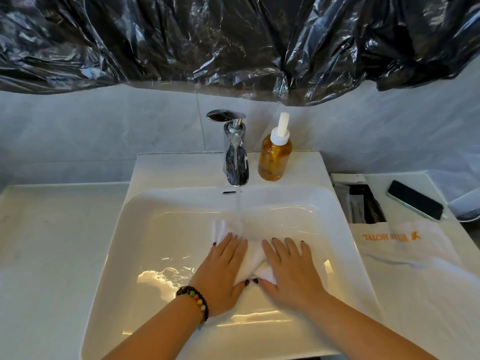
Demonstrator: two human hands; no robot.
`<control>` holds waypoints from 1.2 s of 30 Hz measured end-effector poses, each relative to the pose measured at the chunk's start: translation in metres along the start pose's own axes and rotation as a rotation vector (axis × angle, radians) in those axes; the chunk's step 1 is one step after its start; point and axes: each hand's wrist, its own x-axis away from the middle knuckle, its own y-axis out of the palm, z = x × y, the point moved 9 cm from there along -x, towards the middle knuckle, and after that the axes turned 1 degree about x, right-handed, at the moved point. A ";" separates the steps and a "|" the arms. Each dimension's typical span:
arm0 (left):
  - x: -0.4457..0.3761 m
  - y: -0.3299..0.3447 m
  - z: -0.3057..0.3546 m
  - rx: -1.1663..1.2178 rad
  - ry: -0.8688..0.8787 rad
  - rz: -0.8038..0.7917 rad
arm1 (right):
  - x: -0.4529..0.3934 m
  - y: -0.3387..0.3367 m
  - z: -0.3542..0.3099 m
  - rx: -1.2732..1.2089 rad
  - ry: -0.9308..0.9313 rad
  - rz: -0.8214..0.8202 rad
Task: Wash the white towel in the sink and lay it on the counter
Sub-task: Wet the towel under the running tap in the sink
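Down in the white sink (109, 245), the white towel (253, 258) lies bunched under a running stream from the chrome tap (235, 157). Left hand (220, 271) and right hand (291, 268) press flat on the towel, fingers straight, side by side. Amber soap bottle (274, 158) stands just beside the tap. Phone (415, 200) lies on the counter (52, 242), right side.

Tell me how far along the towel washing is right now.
Done: the tap is running and the towel lies in the sink under the stream. In hand: the left hand and right hand press flat on it, fingers straight. Left: finishing the wash, then laying it on the counter.
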 end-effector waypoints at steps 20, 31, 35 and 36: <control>-0.025 -0.083 -0.062 0.714 -0.306 0.057 | -0.054 -0.086 0.021 -0.467 -0.072 -0.195; -0.052 -0.020 -0.048 0.019 -0.205 0.028 | -0.080 -0.036 0.012 -0.171 -0.052 0.046; -0.060 -0.011 -0.058 0.114 -0.190 -0.045 | -0.093 -0.024 0.022 -0.206 -0.012 0.038; -0.062 -0.010 -0.061 0.159 -0.182 -0.068 | -0.096 -0.022 0.024 -0.210 -0.012 0.030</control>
